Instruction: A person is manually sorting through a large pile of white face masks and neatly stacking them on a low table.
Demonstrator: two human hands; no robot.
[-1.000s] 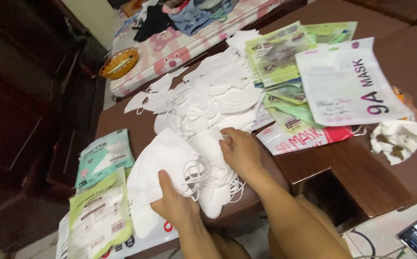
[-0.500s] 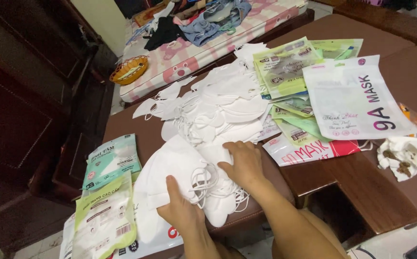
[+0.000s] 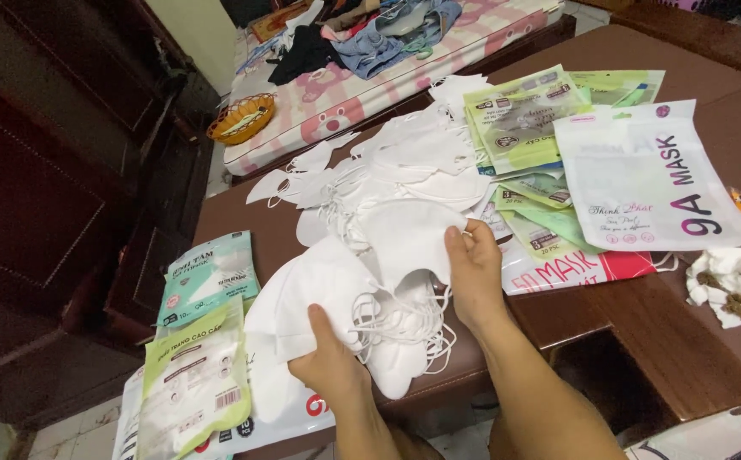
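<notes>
Head view | left hand and right hand grip white masks | tangled ear loops may drag neighbouring masks off the table.

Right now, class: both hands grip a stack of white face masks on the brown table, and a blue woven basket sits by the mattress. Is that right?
Not quite. The head view shows the basket is orange-yellow, not blue. The left hand and right hand do grip white masks on the brown table.

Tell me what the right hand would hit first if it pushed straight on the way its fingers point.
The right hand points up the table, away from the person. Its fingers already hold the edge of a white mask; just beyond lies the heap of white masks, probably met first, though depth is unclear.
</notes>
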